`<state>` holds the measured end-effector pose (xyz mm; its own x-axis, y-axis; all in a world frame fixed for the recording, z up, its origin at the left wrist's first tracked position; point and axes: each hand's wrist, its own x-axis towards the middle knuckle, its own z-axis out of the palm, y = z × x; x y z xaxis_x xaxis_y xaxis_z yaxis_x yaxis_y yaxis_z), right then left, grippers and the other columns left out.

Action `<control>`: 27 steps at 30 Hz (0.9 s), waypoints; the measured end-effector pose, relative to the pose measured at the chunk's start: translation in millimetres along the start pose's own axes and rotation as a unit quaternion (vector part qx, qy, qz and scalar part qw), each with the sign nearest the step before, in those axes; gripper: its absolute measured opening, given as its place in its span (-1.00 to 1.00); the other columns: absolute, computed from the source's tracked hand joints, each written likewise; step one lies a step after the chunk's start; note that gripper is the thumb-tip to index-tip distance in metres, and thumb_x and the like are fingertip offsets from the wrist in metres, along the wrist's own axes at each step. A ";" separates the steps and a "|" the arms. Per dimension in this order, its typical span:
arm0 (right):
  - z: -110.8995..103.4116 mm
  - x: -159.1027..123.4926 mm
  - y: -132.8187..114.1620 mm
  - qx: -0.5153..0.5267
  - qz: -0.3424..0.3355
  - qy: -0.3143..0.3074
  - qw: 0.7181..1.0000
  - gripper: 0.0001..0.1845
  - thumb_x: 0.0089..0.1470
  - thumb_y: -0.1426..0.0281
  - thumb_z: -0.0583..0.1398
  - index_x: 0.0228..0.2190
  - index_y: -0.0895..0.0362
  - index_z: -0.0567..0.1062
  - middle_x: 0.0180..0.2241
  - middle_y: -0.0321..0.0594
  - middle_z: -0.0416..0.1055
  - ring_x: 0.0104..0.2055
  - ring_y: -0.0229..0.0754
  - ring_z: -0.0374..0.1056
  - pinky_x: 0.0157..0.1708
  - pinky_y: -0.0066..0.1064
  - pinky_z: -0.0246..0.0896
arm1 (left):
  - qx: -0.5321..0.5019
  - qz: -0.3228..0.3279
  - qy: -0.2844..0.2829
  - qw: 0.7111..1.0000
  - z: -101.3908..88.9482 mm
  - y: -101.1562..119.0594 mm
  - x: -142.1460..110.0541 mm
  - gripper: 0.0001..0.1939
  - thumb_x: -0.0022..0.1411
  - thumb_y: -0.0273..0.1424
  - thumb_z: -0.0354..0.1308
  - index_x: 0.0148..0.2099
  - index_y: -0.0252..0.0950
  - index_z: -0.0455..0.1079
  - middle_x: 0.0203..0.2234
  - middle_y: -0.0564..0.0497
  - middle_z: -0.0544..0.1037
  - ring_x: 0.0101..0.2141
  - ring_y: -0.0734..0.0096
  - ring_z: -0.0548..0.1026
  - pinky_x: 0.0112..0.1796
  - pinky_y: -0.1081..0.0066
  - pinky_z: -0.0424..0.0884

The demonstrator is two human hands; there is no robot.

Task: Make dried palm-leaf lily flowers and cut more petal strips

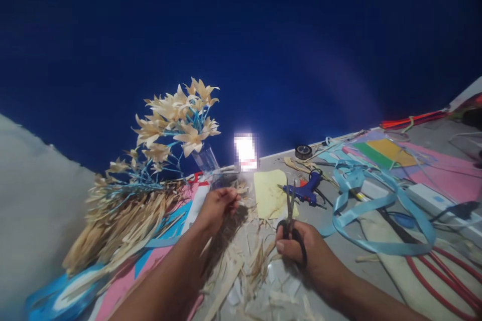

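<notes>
My right hand [301, 248] grips black-handled scissors [290, 205], their blades pointing up and slightly apart. Across from it, my left hand [220, 206] is closed in a pinch. What lies between its fingertips is too small to make out; a pale dried-husk scrap [243, 188] shows just beyond them. Beneath both hands, husk strips and trimmings [256, 266] litter the table. A sheet of yellow paper [268, 190] lies beyond the scissors, beside a blue glue gun [311, 189]. Behind my left hand, cream husk flowers on blue stems [190, 135] stand in a clear vase [207, 160].
More flowers lie on a bundle of dried husks [113, 225] at left, near a blue ribbon roll [68, 291]. Loose light-blue ribbon [384, 248], a white power strip [446, 210], red cable [437, 281] and coloured paper [391, 153] spread at right. A bright, pixelated patch stands against the blue wall.
</notes>
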<state>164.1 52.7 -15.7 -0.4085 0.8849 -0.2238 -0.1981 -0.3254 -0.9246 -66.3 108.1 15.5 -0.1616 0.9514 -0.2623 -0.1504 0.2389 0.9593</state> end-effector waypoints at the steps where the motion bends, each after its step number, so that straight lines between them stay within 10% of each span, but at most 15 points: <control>1: -0.8 0.9 -1.7 -0.004 0.005 0.001 1.000 -0.60 -0.21 0.18 0.41 -0.42 0.18 0.43 -0.56 -0.37 0.25 -0.53 -0.33 0.07 -0.55 -0.48 -0.07 | 0.000 -0.002 0.006 1.000 -0.4 0.6 12.5 -0.71 -0.10 -0.35 0.43 -0.39 -0.38 0.42 -0.52 0.01 0.53 -0.60 0.58 0.40 -0.58 0.56 0.25; 12: -2.2 -0.9 -12.4 -0.011 0.000 -0.006 1.000 -0.63 -0.22 0.20 0.41 -0.46 0.17 0.44 -0.56 -0.37 0.26 -0.51 -0.32 0.09 -0.52 -0.47 -0.03 | 0.117 0.016 0.070 0.991 11.4 -16.3 65.3 -0.79 0.09 -0.38 0.29 -0.26 -0.38 0.38 -0.60 0.03 0.54 -0.76 0.62 0.27 -0.72 0.58 0.04; 27: -18.8 14.5 -7.4 -0.050 -0.072 0.050 0.995 -0.70 -0.14 0.20 0.40 -0.48 0.13 0.49 -0.60 -0.38 0.30 -0.60 -0.33 0.12 -0.59 -0.45 0.00 | 0.398 0.064 -0.079 0.912 -16.3 -8.2 -104.5 -0.79 0.19 -0.30 0.14 -0.42 -0.28 0.49 -0.58 0.06 0.53 -0.54 0.41 0.44 -0.48 0.47 0.29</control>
<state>176.4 74.2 -17.9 -0.2913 0.9501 -0.1119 -0.1563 -0.1627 -0.9742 -64.1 3.5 33.3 0.0231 0.9826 -0.1841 0.6261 0.1294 0.7690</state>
